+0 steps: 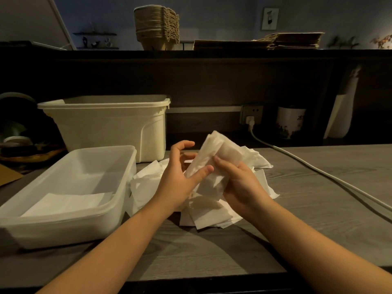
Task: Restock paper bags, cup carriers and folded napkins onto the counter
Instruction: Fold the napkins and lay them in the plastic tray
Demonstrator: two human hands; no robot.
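A white napkin (220, 151) is held up over the grey table, half folded. My right hand (239, 183) grips its lower right part. My left hand (180, 177) touches its left side, thumb pressed on the paper and fingers spread. Under both hands lies a loose heap of white napkins (210, 211). A clear plastic tray (118, 198) at the left holds one flat folded napkin (65, 203). On the high counter at the back stand a stack of brown cup carriers (157, 28) and a flat pile of paper bags (294, 40).
A cream plastic bin (110, 122) stands behind the tray. A white power cable (318, 168) runs from a wall socket (251, 116) across the table's right side. A white jar (290, 122) sits at the back right. A basket with clutter (23, 149) is at the far left.
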